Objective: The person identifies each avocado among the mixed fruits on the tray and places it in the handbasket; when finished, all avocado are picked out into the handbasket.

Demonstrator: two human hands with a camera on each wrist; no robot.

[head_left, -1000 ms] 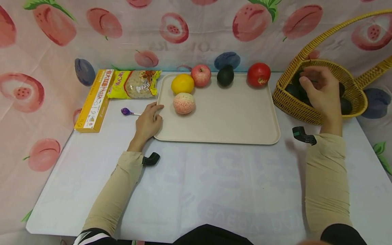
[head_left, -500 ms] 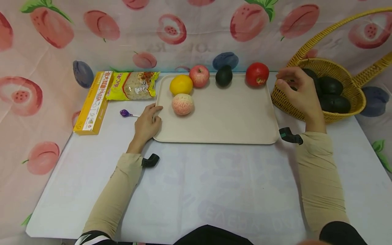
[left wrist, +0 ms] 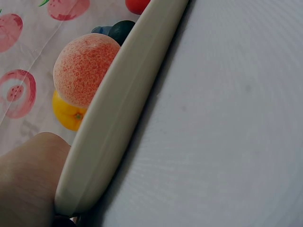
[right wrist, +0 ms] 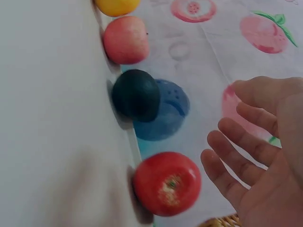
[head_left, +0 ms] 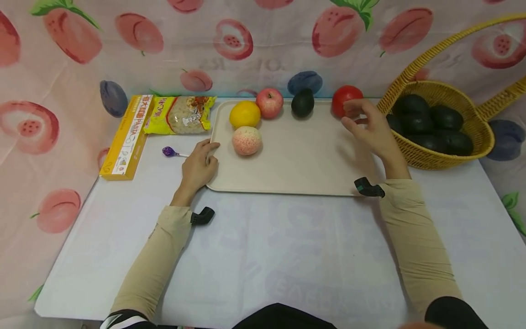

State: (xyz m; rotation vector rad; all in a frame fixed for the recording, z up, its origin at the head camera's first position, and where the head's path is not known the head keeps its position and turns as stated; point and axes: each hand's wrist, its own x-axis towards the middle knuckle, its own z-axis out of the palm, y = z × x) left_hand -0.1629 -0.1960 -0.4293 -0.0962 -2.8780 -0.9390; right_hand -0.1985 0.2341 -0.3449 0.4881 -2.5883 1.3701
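My left hand [head_left: 199, 167] grips the left rim of the beige tray [head_left: 304, 169], fingers and thumb bent at its edge. In the left wrist view, part of that hand shows beside the tray wall [left wrist: 111, 113]. My right hand [head_left: 371, 130] hovers over the tray's right side, fingers loosely spread and holding nothing. Just behind it sits a red tomato [head_left: 344, 97], partly covered in the head view; the right wrist view shows the tomato [right wrist: 166, 183] whole and apart from the fingers. Also on the tray are an avocado [head_left: 302, 103], an apple [head_left: 269, 103], a yellow lemon-like fruit [head_left: 244, 114] and a speckled peach [head_left: 247, 140].
A yellow wicker basket [head_left: 427, 157] with a tall handle stands at the right, with several dark avocados [head_left: 445, 118] inside. Left of the tray lie a pasta box [head_left: 127, 137], a yellow food bag [head_left: 181, 115] and a purple lollipop [head_left: 168, 151]. A fruit-print cloth [head_left: 263, 41] hangs behind.
My right hand has moved left from above the basket to over the tray's right side, by the tomato, uncovering the avocados in the basket. The left hand stays at the tray rim.
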